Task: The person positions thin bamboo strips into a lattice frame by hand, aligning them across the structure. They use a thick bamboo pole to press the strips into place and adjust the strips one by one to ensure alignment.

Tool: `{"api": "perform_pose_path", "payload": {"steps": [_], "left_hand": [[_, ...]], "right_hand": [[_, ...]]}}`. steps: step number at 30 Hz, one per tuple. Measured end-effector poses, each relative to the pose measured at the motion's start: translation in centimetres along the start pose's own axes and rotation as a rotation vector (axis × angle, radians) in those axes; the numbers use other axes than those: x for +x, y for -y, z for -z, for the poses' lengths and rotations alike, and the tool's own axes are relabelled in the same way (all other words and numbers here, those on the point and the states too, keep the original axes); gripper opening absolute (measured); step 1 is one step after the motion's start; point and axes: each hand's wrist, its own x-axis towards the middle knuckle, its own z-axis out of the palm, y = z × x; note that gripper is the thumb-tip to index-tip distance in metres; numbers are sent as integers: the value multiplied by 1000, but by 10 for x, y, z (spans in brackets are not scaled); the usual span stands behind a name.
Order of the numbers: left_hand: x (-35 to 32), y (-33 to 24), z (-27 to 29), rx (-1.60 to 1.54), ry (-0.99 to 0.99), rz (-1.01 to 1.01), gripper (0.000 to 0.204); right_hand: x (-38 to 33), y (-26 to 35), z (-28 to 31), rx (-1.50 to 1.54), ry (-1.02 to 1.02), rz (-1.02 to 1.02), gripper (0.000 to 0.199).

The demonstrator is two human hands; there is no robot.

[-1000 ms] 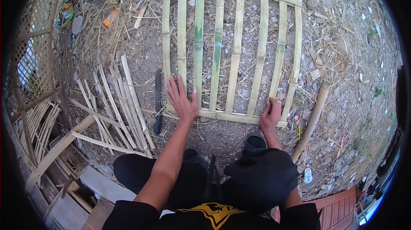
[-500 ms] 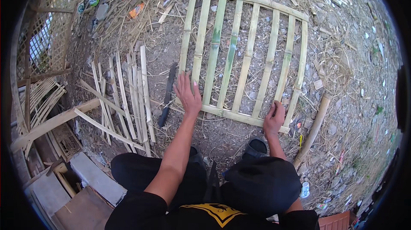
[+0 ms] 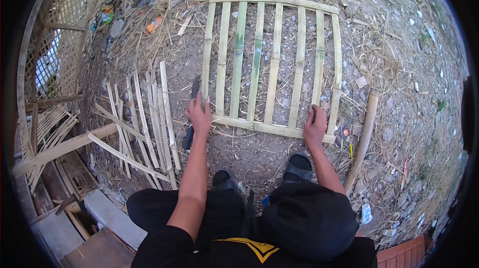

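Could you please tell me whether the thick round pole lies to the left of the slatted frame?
No, the thick round pole lies to the right of the slatted frame, with bare space between them.

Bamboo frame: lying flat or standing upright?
Lying flat: the bamboo frame spreads over the ground, visible between its slats. Whether the near rail is slightly raised, cannot tell.

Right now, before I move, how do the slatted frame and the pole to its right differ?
The slatted frame is many flat strips joined between two rails; the pole is one long rounded piece.
The slatted frame is pale with green patches; the pole is a duller tan-brown.
The slatted frame has the right hand at its near edge; the pole has no hand on it.
Both lie on the littered ground.
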Motion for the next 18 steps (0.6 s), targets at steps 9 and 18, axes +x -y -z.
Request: {"api": "perform_pose_path", "payload": {"steps": [9, 18], "left_hand": [[-60, -188, -8, -557, 147, -603, 31], [-94, -228, -60, -874, 552, -574, 51]], "right_hand": [[-5, -2, 0, 188, -19, -174, 11], [4, -6, 18, 613, -4, -542, 14]]}}
